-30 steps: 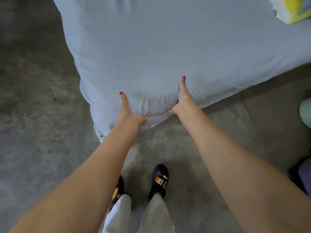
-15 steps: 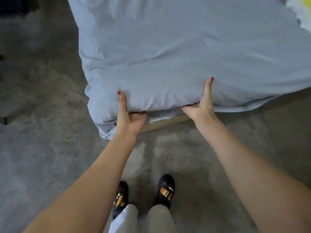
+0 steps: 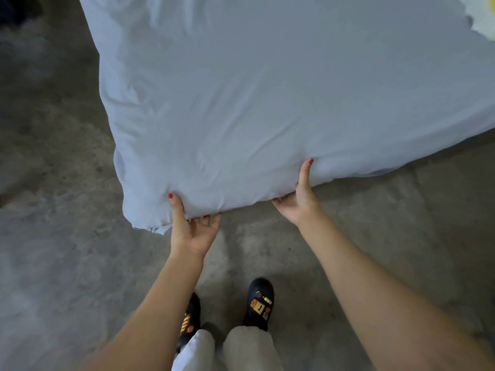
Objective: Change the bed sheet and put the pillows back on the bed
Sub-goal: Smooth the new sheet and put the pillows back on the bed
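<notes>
A pale blue bed sheet covers the mattress corner that fills the upper part of the head view. My left hand grips the sheet-covered edge near the corner, thumb on top and fingers tucked under. My right hand grips the same edge further right, thumb up against the side, fingers hidden beneath. A bit of white and yellow pillow shows at the top right edge.
Grey concrete floor surrounds the bed corner on the left and front. My two black shoes stand just in front of the edge. A dark object lies at the top left.
The mattress edge has come down and the wooden frame strip below it is hidden again. Both hands have shifted along the edge, still gripping it.
</notes>
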